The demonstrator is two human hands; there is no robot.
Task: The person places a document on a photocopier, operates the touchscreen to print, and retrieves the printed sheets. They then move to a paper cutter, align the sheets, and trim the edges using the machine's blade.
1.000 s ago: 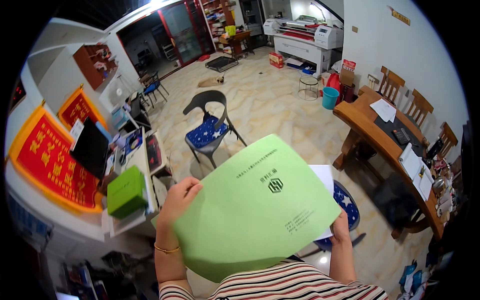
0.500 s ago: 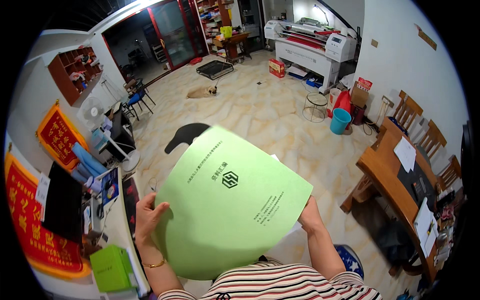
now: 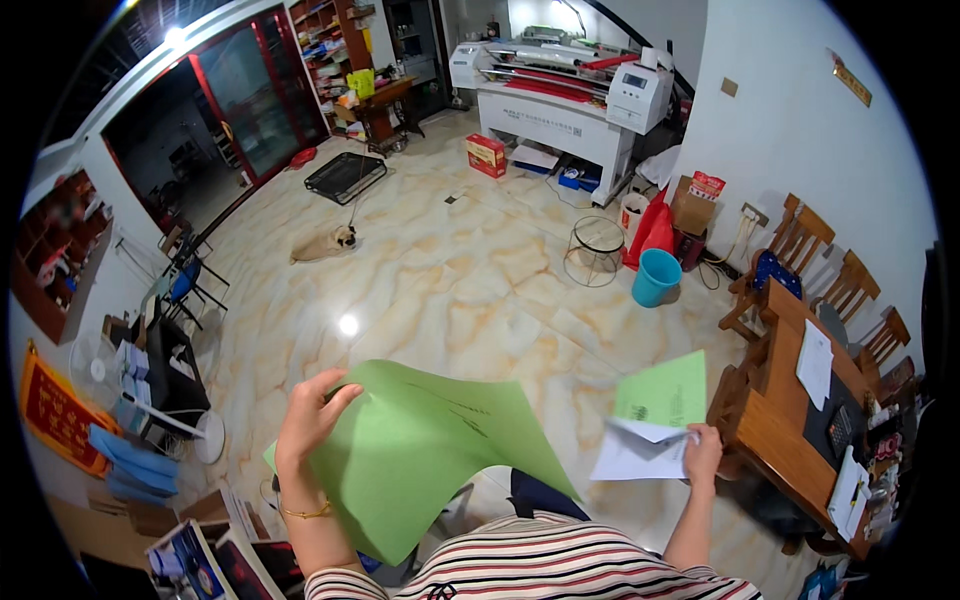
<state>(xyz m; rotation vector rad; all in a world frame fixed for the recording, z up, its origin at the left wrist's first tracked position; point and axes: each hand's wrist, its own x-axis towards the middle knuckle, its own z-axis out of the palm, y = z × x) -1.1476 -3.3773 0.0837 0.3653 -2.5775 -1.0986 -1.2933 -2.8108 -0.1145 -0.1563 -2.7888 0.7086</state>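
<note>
My left hand [image 3: 312, 420] pinches the upper left edge of a large pale green paper sheet [image 3: 410, 455] with dark print. The sheet bends and droops in front of my striped shirt [image 3: 540, 565]. Off to the right, my right hand [image 3: 704, 455] grips a smaller bundle by its right edge. In that bundle a green printed sheet [image 3: 665, 388] stands up behind white papers [image 3: 635, 457], one of them folded over. A gap separates the bundle from the large sheet.
On the right stands a wooden table [image 3: 765, 420] with papers and chairs. Past it are a blue bucket [image 3: 656, 280] and a round wire stand [image 3: 593, 252]. A dog [image 3: 322, 244] lies on the tiled floor. A white fan [image 3: 208, 437] and stacked boxes are at left.
My right hand has left the large green sheet and moved right, with the smaller green sheet and white papers now showing. The large sheet has buckled in my left hand. My view has shifted.
</note>
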